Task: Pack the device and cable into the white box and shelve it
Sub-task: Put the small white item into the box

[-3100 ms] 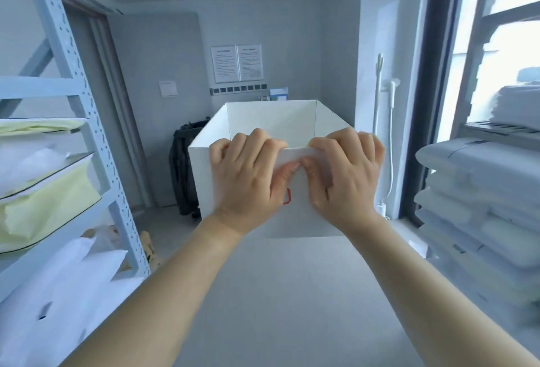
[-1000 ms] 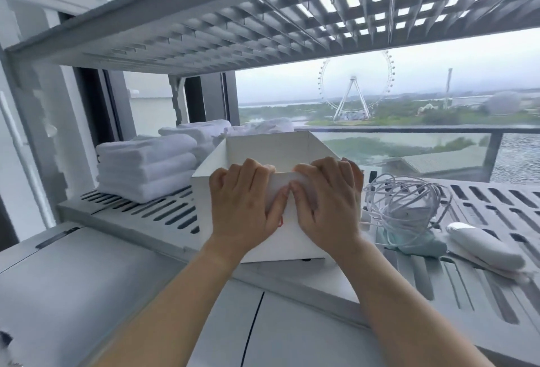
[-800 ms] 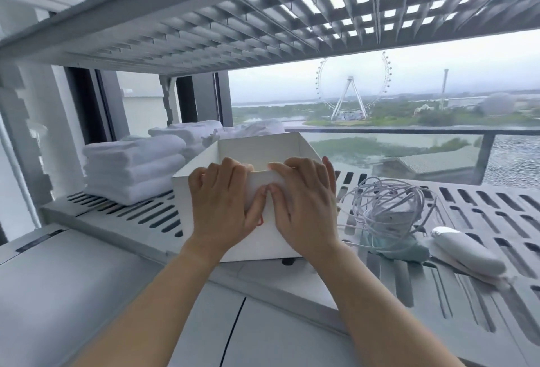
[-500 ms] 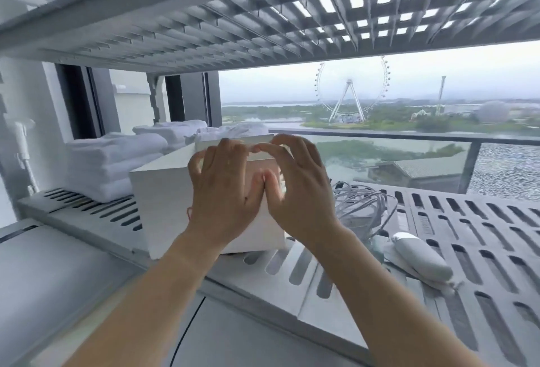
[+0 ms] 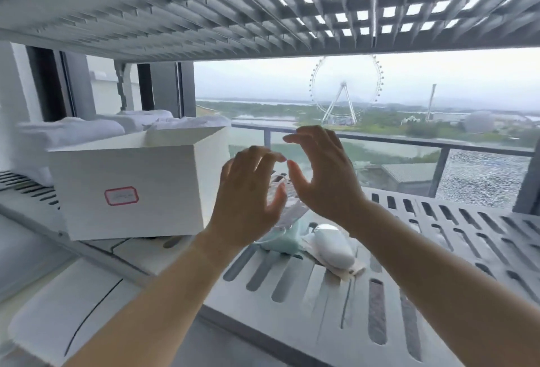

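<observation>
Left hand (image 5: 248, 200) and right hand (image 5: 324, 182) hover loose and empty over cable (image 5: 289, 211), box (image 5: 125, 188) just beside. Looks like packing starts now: scoop cable and device (image 5: 331, 247) in.

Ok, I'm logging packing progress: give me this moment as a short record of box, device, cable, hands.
box: white box, open top, on the slotted shelf, red-bordered label facing the camera
device: white device on the shelf right of the box, unpacked
cable: cable coil behind the hands, partly hidden, outside the box
left hand: left hand raised, holding nothing
right hand: right hand raised, holding nothing
</observation>
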A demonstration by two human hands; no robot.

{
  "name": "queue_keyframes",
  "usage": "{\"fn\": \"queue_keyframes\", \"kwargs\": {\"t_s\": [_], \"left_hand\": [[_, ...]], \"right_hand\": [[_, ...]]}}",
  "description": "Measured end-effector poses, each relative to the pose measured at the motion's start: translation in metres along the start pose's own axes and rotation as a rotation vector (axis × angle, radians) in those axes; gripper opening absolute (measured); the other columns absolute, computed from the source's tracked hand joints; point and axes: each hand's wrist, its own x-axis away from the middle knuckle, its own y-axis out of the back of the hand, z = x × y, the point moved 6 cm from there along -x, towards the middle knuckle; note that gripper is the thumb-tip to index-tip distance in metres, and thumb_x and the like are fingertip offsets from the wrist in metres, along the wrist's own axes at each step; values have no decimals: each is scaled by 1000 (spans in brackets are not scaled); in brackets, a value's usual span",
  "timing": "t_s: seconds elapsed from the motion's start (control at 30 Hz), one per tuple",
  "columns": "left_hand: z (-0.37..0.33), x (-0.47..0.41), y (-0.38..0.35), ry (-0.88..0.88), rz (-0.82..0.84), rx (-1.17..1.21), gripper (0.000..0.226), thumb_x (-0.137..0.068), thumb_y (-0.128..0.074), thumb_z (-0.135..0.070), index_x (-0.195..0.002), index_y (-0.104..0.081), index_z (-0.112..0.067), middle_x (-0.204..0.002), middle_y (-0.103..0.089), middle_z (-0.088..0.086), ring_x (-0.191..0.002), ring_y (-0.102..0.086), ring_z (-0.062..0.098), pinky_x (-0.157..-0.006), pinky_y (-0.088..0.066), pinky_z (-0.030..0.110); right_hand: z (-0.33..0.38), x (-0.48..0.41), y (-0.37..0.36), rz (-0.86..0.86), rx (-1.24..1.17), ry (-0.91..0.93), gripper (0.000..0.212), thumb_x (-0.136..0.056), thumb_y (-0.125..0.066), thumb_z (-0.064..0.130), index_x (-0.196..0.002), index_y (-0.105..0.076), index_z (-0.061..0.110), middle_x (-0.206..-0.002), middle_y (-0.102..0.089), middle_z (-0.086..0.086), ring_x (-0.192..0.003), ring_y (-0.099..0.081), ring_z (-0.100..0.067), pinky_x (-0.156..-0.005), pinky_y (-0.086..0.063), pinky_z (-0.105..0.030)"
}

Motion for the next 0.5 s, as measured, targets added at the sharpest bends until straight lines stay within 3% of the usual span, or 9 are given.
{"fn": "queue_keyframes", "kwargs": {"t_s": [0.23, 0.4, 0.5], "left_hand": [[-33, 11, -51, -4, 121, -24, 38, -78, -60, -27, -114, -57, -14, -118, -57, 5, -112, -52, 24, -95, -39, 41], [-16, 36, -83, 32, 330, -142, 50, -78, -59, -34, -127, -49, -28, -133, -48, -4, -126, -42, 17, -106, -28, 42], [-7, 40, -87, 47, 375, -183, 56, -79, -58, -40, -132, -42, -36, -146, -35, -7, -136, -27, 14, -111, -21, 44]], "right_hand": [[-40, 63, 2, 122, -77, -77, 42, -81, -48, 23, -122, -46, 13, -117, -53, -3, -107, -47, -15, -92, -39, -25], [-50, 103, -16, 306, -94, -74, 25, -81, -56, 22, -103, -54, 10, -110, -55, -8, -103, -54, -23, -92, -47, -36], [-51, 110, -29, 446, -130, -132, 27, -84, -56, 36, -101, -56, 15, -110, -54, -3, -102, -53, -21, -86, -48, -38]]}}
